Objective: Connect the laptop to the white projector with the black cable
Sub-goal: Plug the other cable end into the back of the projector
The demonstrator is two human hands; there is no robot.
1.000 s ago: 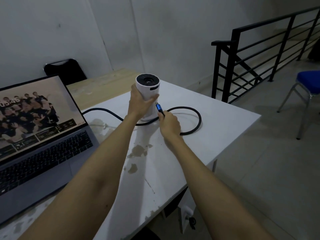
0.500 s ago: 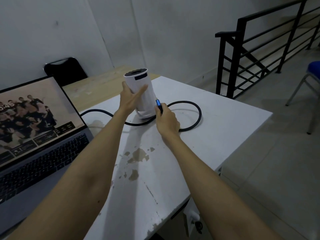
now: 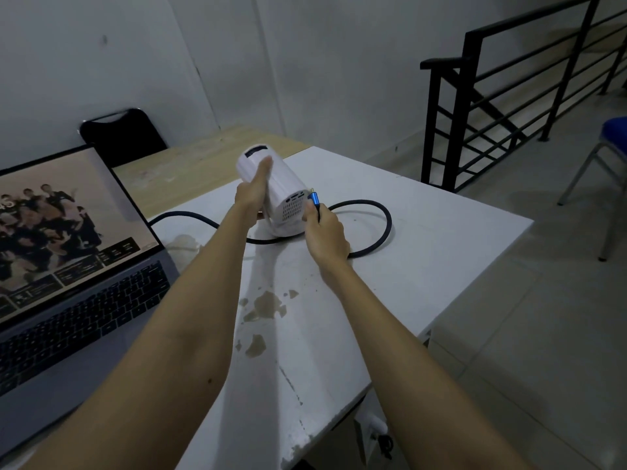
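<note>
The white projector point(image 3: 281, 189), a cylinder, is tipped away from me so its rear panel with ports and a vent grille faces me. My left hand point(image 3: 252, 195) grips its left side. My right hand point(image 3: 325, 234) holds the black cable point(image 3: 380, 232) just behind its blue plug point(image 3: 314, 199), which sits right beside the ports, outside them. The cable loops on the white table point(image 3: 441, 252) and runs left towards the open laptop point(image 3: 78, 266), whose screen is lit. Its end at the laptop is hidden.
A black chair back point(image 3: 122, 134) stands behind the laptop, next to a wooden table point(image 3: 190, 167). A black stair railing point(image 3: 509, 89) and a blue chair point(image 3: 607, 164) stand to the right. The white table's front edge is chipped.
My left hand has tilted the projector back from upright, turning its rear ports towards me. My right hand has kept the plug beside it.
</note>
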